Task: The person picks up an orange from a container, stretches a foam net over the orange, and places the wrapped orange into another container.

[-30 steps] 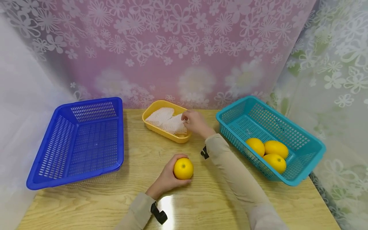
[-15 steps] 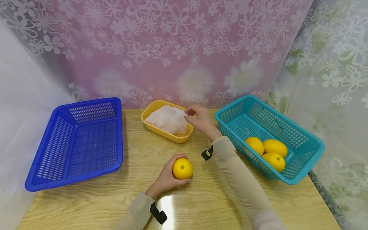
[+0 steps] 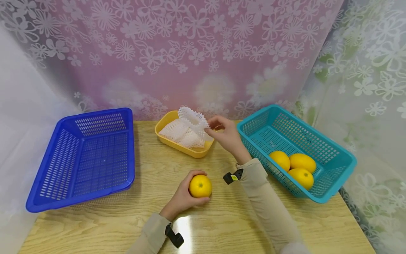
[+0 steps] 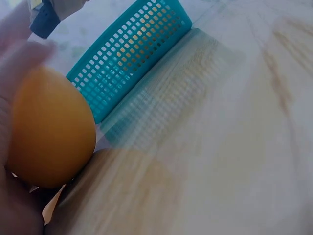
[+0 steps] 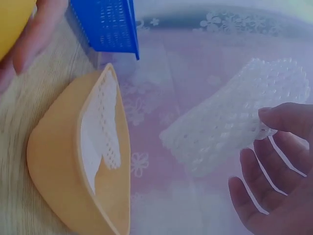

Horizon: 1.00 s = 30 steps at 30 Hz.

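In the head view my left hand [image 3: 185,194] curls round a yellow, orange-like fruit [image 3: 200,186] low over the wooden table. The left wrist view has the same fruit [image 4: 53,129] close up against the fingers. With thumb and fingertips, my right hand [image 3: 226,135] pinches a white foam fruit net [image 3: 194,119] above the small yellow tray [image 3: 177,144]. The right wrist view shows this net [image 5: 230,117] hanging stretched out, apart from the tray [image 5: 58,147]. More white foam netting [image 3: 180,132] lies inside the tray.
A blue plastic basket [image 3: 131,158] stands on the left. On the right, a teal basket [image 3: 344,173] holds three yellow fruits [image 3: 301,177]. Behind the wooden table [image 3: 152,176] hangs a pink flowered curtain [image 3: 174,70].
My right hand has lifted one foam net up out of the tray, drawing back slightly to the right. My left hand keeps holding the fruit in nearly the same place.
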Each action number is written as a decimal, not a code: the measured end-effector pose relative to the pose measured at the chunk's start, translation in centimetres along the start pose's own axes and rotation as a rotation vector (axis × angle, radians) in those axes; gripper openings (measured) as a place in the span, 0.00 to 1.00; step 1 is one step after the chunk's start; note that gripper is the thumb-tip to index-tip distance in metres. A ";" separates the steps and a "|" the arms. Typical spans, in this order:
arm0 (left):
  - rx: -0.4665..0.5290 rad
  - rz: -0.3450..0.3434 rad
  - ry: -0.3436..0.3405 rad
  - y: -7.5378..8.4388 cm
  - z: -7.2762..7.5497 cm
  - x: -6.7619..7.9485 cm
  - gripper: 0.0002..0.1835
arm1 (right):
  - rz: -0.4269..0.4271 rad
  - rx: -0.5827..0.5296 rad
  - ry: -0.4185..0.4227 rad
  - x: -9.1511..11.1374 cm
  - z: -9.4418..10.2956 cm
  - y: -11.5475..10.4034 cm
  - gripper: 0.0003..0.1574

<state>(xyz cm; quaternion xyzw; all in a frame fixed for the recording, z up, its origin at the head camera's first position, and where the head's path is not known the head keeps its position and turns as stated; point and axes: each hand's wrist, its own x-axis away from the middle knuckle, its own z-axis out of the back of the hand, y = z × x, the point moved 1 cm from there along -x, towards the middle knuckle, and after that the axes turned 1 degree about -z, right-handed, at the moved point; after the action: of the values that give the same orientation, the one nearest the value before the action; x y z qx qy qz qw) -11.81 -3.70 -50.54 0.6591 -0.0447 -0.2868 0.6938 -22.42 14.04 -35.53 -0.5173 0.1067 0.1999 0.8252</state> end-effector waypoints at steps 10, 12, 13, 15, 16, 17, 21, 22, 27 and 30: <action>0.267 -0.041 0.228 0.2 1.2 -1.0 0.20 | 0.029 -0.151 0.020 3.1 0.2 -4.6 0.08; 0.301 0.019 0.306 0.7 1.4 -1.4 0.20 | 0.015 -0.189 0.020 3.7 0.1 -4.8 0.08; 0.334 0.054 0.346 0.9 1.5 -1.7 0.20 | 0.007 -0.205 0.020 4.0 0.1 -4.8 0.08; 0.441 0.129 0.424 1.5 1.8 -2.3 0.19 | -0.012 -0.239 0.019 4.6 0.0 -4.9 0.09; 0.520 0.167 0.458 1.7 2.0 -2.6 0.18 | -0.022 -0.254 0.019 4.9 -0.1 -4.9 0.09; 0.608 0.204 0.485 2.0 2.2 -2.8 0.17 | -0.030 -0.266 0.018 5.2 -0.1 -5.0 0.09; 0.939 0.346 0.536 3.2 2.7 -3.7 0.13 | -0.047 -0.292 0.019 6.4 -0.4 -4.8 0.09; 0.995 0.386 0.540 3.5 2.8 -3.8 0.13 | -0.042 -0.295 0.020 6.6 -0.5 -4.8 0.09; 1.118 0.519 0.500 4.8 2.6 -4.1 0.12 | -0.036 -0.325 0.029 7.8 -1.1 -3.2 0.10; 1.146 0.545 0.486 5.5 2.3 -4.2 0.10 | -0.038 -0.347 0.031 8.3 -1.5 -2.3 0.10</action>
<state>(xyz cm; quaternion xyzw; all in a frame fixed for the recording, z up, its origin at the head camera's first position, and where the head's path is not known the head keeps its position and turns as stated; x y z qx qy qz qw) -14.45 -4.06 -43.75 0.9336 -0.1967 0.1234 0.2729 -13.90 13.65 -37.48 -0.6571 0.0733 0.1917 0.7254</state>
